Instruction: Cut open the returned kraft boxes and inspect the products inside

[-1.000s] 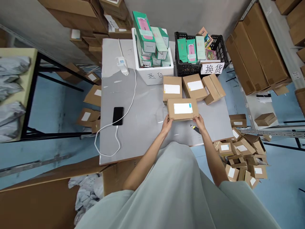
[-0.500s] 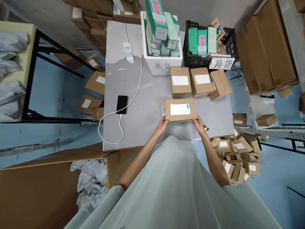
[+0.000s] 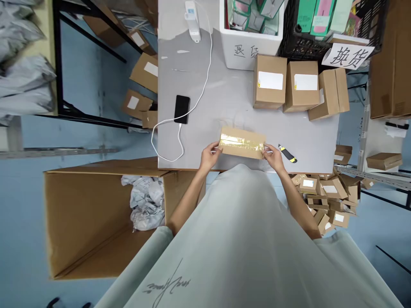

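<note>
A brown cardboard box (image 3: 242, 149) is held between my two hands close to the table's front edge, with a shiny strip of tape along the side facing me. My left hand (image 3: 210, 156) grips its left end, thumb and fingers closed on it. At the opposite end my right hand (image 3: 272, 157) is closed on the box's right edge. Just right of that hand lies a black and yellow box cutter (image 3: 287, 153) on the grey table (image 3: 221, 102). The underside of the box is hidden.
Three closed cardboard boxes (image 3: 269, 94) stand at the back right, before a white bin (image 3: 253, 53) and a black crate (image 3: 306, 49). A phone (image 3: 182, 109) with a white cable lies left. A large open carton (image 3: 90, 222) holding grey bags stands on the floor.
The box has been turned: its white label faced me before, and now a taped side shows. My view has shifted nearer to the table front, uncovering the whole box cutter.
</note>
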A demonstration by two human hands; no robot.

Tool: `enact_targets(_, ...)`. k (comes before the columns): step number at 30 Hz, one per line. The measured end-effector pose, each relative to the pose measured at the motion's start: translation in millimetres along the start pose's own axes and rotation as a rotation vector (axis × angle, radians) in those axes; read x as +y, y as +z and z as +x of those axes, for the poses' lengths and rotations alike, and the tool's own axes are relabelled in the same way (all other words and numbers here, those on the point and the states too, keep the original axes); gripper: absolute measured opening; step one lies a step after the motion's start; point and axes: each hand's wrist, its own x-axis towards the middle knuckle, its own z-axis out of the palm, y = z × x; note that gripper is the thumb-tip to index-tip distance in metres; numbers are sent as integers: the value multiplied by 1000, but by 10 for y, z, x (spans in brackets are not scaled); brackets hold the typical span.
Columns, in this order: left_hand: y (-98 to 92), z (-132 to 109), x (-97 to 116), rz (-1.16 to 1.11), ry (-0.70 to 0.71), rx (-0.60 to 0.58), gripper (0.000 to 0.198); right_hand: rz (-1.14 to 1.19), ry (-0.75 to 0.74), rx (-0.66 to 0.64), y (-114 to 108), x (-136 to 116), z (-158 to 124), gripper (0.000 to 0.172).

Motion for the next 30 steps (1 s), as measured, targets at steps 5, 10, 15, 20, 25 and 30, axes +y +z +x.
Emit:
enact_targets(5, 24, 149, -3, -20, -8, -16, 53, -96, -59, 35, 5, -48, 124, 49)
enact_targets(10, 141, 24, 10, -122, -15, -75, 61, -6, 18, 94, 95, 98, -28, 60)
enact_targets(15, 202, -189, -37, -217, -47, -244, 114, 128, 60, -38, 216, 191, -326, 80)
enact_targets(20, 98, -277, -83, -127, -51, -165, 91, 105, 27, -37, 194, 143, -470, 95)
enact_targets(25, 20, -191, -83, -65, 32, -41, 57, 43, -57, 100, 76, 78, -187, 68)
enact_targets(30, 150, 55, -119, 12, -56, 20, 54, -18, -21, 48, 144, 92, 324, 48)
